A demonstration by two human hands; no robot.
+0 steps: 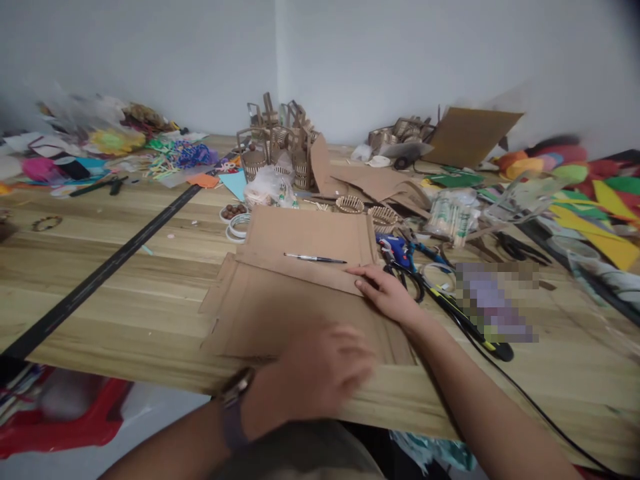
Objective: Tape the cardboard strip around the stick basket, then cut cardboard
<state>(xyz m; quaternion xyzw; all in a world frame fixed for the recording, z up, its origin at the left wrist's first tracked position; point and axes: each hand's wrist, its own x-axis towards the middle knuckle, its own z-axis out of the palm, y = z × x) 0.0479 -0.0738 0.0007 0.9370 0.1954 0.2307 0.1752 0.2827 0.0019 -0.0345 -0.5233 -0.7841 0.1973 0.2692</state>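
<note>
A narrow cardboard strip (295,272) lies across a larger cardboard sheet (310,230). My right hand (387,293) grips the strip's right end, thumb on the near side and fingers along the far side. Just beyond the strip, a slim pen (317,259) rests on the sheet, close to my right fingertips. My left hand (320,367), wearing a wristwatch (237,387), is over the near part of the cardboard by the table's front edge. Motion blurs its fingers, so whether they hold anything is unclear.
Tape rolls (237,228) and a bowl of brown beads (234,212) stand left of the cardboard. To the right are a blue glue gun (393,250), scissors (410,280) and a black cable (530,393). Small woven baskets (255,160) stand at the back. A black strip (110,260) crosses the table.
</note>
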